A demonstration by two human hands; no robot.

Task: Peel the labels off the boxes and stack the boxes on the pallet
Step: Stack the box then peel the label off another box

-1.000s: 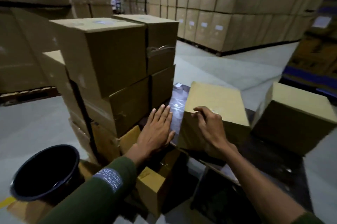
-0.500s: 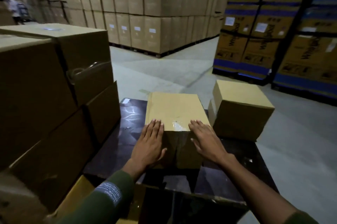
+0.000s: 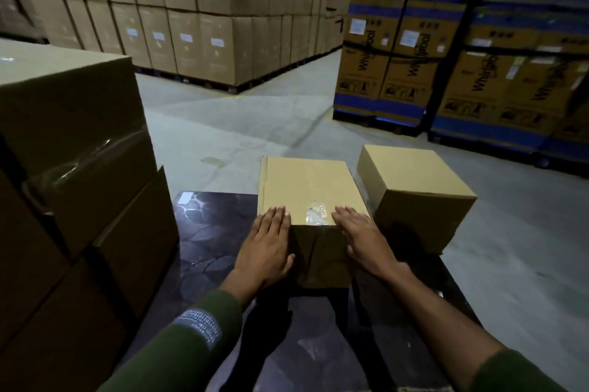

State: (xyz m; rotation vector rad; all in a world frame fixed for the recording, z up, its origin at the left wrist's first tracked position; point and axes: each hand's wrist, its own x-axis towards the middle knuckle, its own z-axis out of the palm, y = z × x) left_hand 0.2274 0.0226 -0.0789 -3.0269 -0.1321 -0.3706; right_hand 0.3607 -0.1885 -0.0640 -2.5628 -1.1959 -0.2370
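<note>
Both hands have slid slightly up the near box since half a second ago, fingertips now over its top edge; view has also swung right, so the left stack fills less of the frame. Left hand [image 3: 267, 248] lies flat on the near-left corner of the box [image 3: 307, 191], fingers straight, palm on the front face, tips on the top. Right hand [image 3: 361, 237] mirrors it on the near-right corner, fingers also straight and spread. Neither grip is curled round anything (flat-palm contact only, both open). Box sits between the two hands, upright, on the dark pallet board [image 3: 216, 222], near its far edge. Clear tape patch [image 3: 315, 214] on the top of the box, between the fingertips of both hands. Can't tell whether a label remains on it. Second box [image 3: 417, 197] stands just to the right, turned at an angle, very close to the first; contact not clear. Tall stack of boxes [image 3: 73, 168] at the left, beside the board. Background: plain carton wall [image 3: 191, 9] far left, blue-banded cartons [image 3: 446, 41] far right, concrete floor [image 3: 239, 124] between.
</note>
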